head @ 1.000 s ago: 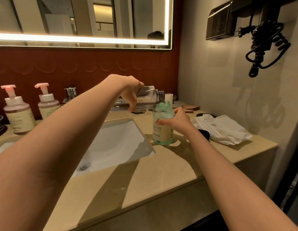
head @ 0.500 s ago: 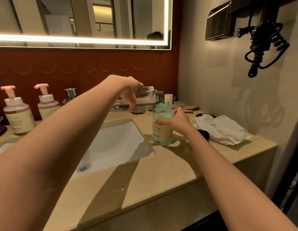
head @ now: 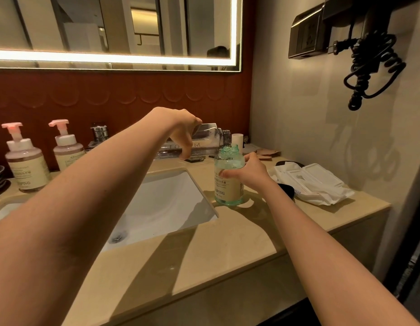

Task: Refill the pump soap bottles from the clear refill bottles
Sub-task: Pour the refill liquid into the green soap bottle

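- Red-brown tiles cover the back wall under a lit mirror (head: 110,27). On the pale side wall hang a socket (head: 307,38) and a black coiled cord (head: 373,67).
- The beige stone counter (head: 204,262) carries everything. A white sink (head: 166,203) is set into it, with a chrome tap (head: 99,134) behind.
- At the right end lies a white wrapped pack (head: 314,182). At the left stand two pump bottles (head: 25,165) with pink heads on, well apart from the work.
- The clear refill bottle (head: 209,140) is tipped almost flat above the counter. The left hand (head: 180,128) grasps its body from above, fingers curled round it.
- The green soap bottle (head: 229,177) stands upright on the counter, just beside the right corner of the sink, with its pump off. The right hand (head: 251,172) is wrapped round its middle.
- The refill neck sits just above the open green neck, so I judge this to be the pouring step. Whether liquid runs, I cannot tell.
- The next move, I think, calls for more tilt, given slowly, with the mouth exactly over the neck; otherwise soap may spill on the counter.
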Demonstrator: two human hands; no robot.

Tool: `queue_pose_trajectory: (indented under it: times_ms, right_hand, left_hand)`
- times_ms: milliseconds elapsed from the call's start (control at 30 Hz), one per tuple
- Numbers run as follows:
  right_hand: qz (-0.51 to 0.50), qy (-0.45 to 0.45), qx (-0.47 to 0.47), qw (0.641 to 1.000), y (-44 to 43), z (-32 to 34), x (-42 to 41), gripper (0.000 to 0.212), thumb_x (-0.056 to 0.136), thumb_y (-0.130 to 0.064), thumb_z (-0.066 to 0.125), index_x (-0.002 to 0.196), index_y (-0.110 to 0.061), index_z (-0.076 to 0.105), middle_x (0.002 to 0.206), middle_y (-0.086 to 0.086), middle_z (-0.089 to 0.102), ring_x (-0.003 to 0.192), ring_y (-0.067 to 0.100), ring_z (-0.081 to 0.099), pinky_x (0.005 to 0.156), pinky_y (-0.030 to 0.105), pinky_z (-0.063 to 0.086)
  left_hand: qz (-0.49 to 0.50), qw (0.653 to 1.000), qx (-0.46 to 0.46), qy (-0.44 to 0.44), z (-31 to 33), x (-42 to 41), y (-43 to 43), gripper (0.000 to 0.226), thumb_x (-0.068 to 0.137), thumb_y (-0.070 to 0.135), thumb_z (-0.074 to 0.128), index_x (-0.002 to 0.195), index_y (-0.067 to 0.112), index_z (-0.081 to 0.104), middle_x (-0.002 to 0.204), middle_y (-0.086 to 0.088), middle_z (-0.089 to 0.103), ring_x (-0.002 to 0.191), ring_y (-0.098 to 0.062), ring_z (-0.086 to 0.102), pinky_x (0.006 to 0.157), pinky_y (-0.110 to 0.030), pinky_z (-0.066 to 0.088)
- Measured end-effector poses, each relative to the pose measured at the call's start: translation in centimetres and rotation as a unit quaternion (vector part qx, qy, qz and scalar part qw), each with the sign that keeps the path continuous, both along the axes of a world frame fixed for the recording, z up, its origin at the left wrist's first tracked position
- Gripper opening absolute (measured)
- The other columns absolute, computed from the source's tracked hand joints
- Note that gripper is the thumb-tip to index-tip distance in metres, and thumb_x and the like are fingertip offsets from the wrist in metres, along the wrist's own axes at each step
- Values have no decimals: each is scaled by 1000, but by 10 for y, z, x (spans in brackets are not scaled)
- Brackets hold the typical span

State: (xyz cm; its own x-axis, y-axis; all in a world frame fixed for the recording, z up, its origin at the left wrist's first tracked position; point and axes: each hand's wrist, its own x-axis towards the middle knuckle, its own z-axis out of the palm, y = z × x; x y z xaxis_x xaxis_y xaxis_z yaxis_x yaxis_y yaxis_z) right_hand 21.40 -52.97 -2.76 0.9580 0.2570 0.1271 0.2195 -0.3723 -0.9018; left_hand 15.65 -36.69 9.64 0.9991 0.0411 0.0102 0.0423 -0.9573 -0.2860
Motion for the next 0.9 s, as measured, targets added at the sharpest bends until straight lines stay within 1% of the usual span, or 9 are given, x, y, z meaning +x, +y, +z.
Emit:
queue_pose_trajectory:
  times_ms: [367,767,900]
  right_hand:
    - [-1,0,-2,1000,0,1,0,70,69,-26,81,123,-13,38,130,6,51,120,24,49,95,40,45]
    - [-1,-1,0,1000,0,0,-1,71,69,-26,81,123,-13,38,131,6,51,121,25,49,94,40,45]
    - [-1,-2,5,1000,0,1,-2,68,69,-25,81,121,-13,38,129,6,51,119,24,49,92,38,46]
  left_hand:
    - [-3,1000,6,3,1,1,0,72,57,32,84,117,18,48,100,-2,57,89,-20,55,76,-31,52]
    - [1,1000,5,5,1,1,-1,71,58,32,84,117,17,48,99,-2,56,88,-20,55,73,-30,51]
    - [1,1000,4,1,1,1,-1,70,58,33,84,116,17,48,92,1,54,85,-19,54,70,-29,50]
